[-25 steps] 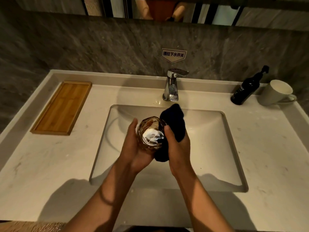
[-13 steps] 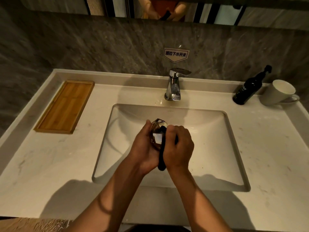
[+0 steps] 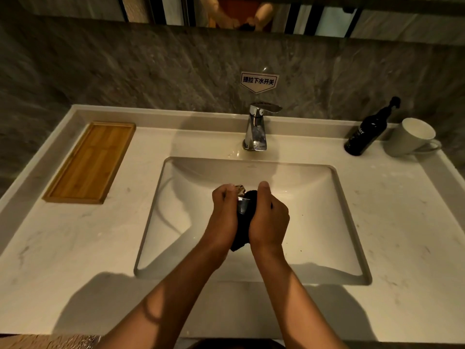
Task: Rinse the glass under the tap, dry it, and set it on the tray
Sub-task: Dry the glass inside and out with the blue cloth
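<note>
Over the middle of the sink basin (image 3: 314, 222), both hands are pressed together around a clear glass (image 3: 241, 197). Only a sliver of the glass shows between them. My left hand (image 3: 225, 215) wraps the glass from the left. My right hand (image 3: 269, 220) presses a dark cloth (image 3: 242, 238) against the glass from the right, and the cloth's lower end hangs out below the palms. The chrome tap (image 3: 256, 129) stands behind the basin with no water running. A shallow bamboo tray (image 3: 90, 162) lies on the counter at the far left, with nothing on it.
A black pump bottle (image 3: 366, 132) and a white mug (image 3: 412, 137) stand at the back right of the pale counter (image 3: 407, 222). A small white sign (image 3: 259, 81) is fixed to the grey stone wall above the tap. A mirror edge runs along the top.
The glass's mouth faced me a second ago, with the cloth bunched behind it. Both hands have since closed over glass and cloth, so little of either shows.
</note>
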